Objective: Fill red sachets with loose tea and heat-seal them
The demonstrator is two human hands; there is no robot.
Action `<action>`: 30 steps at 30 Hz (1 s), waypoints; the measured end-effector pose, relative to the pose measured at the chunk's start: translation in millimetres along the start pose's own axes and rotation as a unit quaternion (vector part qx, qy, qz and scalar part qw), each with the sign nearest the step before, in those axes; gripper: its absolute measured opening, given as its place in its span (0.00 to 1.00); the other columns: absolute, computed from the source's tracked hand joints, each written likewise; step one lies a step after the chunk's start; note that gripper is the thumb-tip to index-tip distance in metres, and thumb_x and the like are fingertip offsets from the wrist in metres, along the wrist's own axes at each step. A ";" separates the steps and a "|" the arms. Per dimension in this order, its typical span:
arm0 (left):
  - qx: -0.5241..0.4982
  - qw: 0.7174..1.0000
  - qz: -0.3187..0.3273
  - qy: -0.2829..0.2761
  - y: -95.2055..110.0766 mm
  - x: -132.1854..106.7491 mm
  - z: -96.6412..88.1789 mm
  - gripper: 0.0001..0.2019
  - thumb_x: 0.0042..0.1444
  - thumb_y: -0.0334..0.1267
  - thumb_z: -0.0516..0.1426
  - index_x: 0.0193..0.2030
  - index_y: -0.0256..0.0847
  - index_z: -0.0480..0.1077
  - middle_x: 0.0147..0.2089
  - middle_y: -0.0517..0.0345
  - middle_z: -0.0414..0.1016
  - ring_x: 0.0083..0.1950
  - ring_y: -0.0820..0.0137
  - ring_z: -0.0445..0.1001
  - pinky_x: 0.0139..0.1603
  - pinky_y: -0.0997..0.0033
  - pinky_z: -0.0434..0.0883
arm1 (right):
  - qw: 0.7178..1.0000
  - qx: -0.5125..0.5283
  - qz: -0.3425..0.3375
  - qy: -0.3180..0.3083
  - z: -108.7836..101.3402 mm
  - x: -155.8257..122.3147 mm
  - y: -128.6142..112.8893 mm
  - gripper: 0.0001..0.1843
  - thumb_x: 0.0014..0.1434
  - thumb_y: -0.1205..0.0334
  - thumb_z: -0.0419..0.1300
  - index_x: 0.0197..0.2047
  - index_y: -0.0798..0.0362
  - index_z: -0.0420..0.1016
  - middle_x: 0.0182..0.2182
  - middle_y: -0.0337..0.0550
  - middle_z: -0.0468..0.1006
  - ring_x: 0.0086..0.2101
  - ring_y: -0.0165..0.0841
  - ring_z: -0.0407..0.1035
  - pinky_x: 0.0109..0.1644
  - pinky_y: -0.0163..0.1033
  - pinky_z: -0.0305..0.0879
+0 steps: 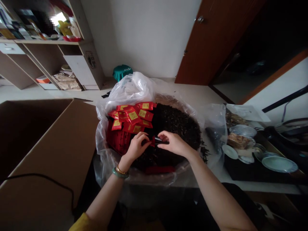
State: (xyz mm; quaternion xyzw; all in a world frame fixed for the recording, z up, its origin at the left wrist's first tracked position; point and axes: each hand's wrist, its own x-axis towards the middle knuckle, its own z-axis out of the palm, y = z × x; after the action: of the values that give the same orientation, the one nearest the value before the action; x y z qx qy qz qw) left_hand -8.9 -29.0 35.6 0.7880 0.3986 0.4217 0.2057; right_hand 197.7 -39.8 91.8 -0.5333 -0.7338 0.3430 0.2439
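Near the pale wall (144,38), I see the left hand (137,145) pinching a small red packet (152,141) in closed fingers, above loose dark leaves (179,123). The right hand (175,142) curves parted fingers around a dark strip (158,139), grip unclear; steady wrists should prevent spills.

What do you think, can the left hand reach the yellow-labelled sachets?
Probably yes: the left hand is close to the yellow-labelled sachets, nothing visible between, though it holds something red.

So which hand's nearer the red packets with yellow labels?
Left. Your left hand is just in front of the packets; your right hand is farther right, over the dark leaves.
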 end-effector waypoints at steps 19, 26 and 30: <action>-0.275 0.929 -0.228 0.092 -15.7 9.0 13.7 0.14 0.40 0.47 0.66 0.22 0.37 0.74 0.24 0.59 0.75 0.27 0.72 0.70 0.30 0.73 0.67 | 0.978 0.183 0.015 0.096 30.3 22.2 11.4 0.14 0.47 0.55 0.64 0.36 0.52 0.78 0.31 0.42 0.81 0.31 0.34 0.74 0.36 0.38 0.70; -0.377 0.874 -0.305 0.010 -4.0 5.5 14.4 0.18 0.41 0.49 0.66 0.31 0.35 0.74 0.29 0.57 0.78 0.28 0.70 0.73 0.31 0.74 0.69 | 0.974 0.195 0.048 0.108 36.5 20.1 11.7 0.12 0.48 0.51 0.63 0.29 0.52 0.77 0.23 0.41 0.79 0.21 0.33 0.71 0.27 0.38 0.69; -0.461 0.809 -0.343 -0.123 -0.2 4.0 12.3 0.23 0.37 0.46 0.69 0.38 0.32 0.74 0.31 0.53 0.79 0.30 0.67 0.76 0.33 0.70 0.72 | 0.971 0.189 0.043 0.142 44.5 20.2 10.9 0.12 0.49 0.52 0.63 0.30 0.52 0.77 0.26 0.43 0.79 0.25 0.36 0.73 0.30 0.39 0.71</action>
State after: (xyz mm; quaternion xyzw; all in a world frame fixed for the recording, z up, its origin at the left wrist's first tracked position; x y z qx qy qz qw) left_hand 2.5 -25.5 30.6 0.4578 0.3731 0.3575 0.7235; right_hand 165.9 -29.3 54.6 -0.5524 -0.5896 0.4061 0.4269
